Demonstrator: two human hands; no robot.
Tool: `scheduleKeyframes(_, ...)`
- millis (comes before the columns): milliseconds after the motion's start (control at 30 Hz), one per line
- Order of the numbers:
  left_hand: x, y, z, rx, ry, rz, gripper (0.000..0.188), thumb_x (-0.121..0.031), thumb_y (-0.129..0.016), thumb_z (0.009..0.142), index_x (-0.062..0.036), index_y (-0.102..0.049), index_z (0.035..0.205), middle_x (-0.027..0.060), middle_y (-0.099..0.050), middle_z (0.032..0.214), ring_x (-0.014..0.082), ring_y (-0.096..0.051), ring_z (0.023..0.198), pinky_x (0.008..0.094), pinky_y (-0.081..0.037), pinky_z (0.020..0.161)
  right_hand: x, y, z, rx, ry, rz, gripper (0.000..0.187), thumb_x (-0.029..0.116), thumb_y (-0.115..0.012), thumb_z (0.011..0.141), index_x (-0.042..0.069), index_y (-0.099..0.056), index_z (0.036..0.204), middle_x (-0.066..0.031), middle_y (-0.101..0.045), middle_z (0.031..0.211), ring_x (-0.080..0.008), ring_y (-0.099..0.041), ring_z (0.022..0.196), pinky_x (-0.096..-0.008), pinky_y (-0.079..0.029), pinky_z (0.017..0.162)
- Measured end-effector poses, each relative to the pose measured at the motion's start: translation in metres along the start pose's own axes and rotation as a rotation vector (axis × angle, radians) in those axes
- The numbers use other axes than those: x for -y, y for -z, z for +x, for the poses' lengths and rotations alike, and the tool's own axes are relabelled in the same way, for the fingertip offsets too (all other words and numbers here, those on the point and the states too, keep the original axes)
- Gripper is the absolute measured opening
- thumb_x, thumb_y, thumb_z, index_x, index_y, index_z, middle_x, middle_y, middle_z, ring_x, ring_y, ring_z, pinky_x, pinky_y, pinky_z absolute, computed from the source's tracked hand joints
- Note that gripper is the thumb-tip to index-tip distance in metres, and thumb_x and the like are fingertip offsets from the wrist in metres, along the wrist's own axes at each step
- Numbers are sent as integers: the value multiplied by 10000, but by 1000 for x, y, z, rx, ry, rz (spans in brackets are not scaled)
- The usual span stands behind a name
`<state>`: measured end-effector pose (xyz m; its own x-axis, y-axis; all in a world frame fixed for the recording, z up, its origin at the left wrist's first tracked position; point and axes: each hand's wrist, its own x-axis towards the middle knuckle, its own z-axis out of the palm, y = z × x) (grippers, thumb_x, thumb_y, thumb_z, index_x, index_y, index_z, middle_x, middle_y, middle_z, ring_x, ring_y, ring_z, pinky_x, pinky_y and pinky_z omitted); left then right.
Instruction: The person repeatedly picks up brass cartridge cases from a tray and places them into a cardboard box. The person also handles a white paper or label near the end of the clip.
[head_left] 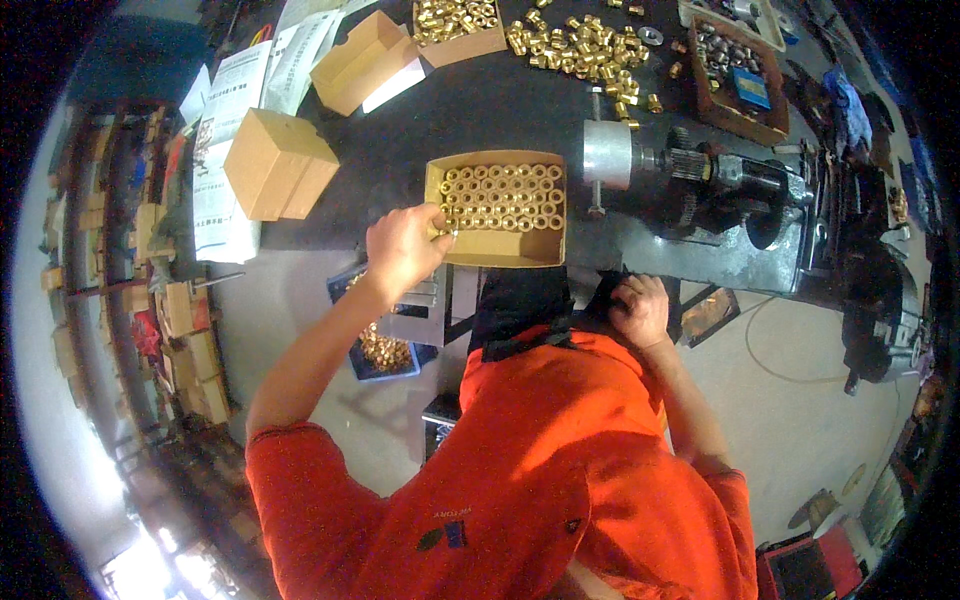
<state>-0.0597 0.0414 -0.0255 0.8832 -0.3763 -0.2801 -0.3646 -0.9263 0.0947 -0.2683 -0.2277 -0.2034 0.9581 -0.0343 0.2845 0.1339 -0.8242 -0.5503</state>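
An open cardboard box [505,250] lies at the table's near edge in front of me. Rows of brass fittings [503,197] fill most of it, several with their round holes facing up. The near strip of its floor is bare. My left hand [408,245] is closed at the box's left wall, its fingertips bent over the rim beside the end of the nearest row. Whether a fitting is also between the fingertips is hidden. Lower right, my right hand [640,308] rests by my thigh below the table edge, fingers curled; what they hold, if anything, is hidden.
Loose brass fittings [590,50] are heaped at the back, beside a filled box [460,45]. Cardboard boxes [275,165] and newspaper [225,190] lie left. A metal machine [730,180] stands right. Below the table is a blue crate [385,375] of fittings.
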Motion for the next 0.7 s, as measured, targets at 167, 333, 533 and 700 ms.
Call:
scheduleKeyframes(167,2,-1,1,16,7,4,267,-324,-777,704,-148,-673,876,140,-692,834,332,-669,832,442,-524,724,-3,-3,-3,7,-5,-18,171,119,-651,530,104,-632,699,-39,-591,779,-256,-542,744,-381,-413,654)
scheduleKeyframes(333,-1,6,1,53,2,17,289,-334,-781,700,-157,-671,900,142,-693,883,335,-661,868,456,-516,742,-2,-2,-1,9,-2,-18,175,120,-656,520,107,-624,691,-40,-575,760,-255,-538,746,-379,-412,654)
scheduleKeyframes(533,-5,11,-1,68,2,44,304,-339,-782,693,-169,-665,916,138,-693,860,334,-664,849,460,-516,728,-2,-3,-3,32,-21,-26,185,150,-668,523,100,-620,695,-55,-553,749,-273,-545,764,-395,-430,682)
scheduleKeyframes(700,-3,9,-2,54,-26,57,265,-326,-770,711,-175,-656,897,130,-689,817,341,-664,823,465,-516,707,-3,-4,-4,47,-29,-35,194,167,-679,527,99,-615,697,-63,-544,746,-282,-549,775,-407,-436,688)
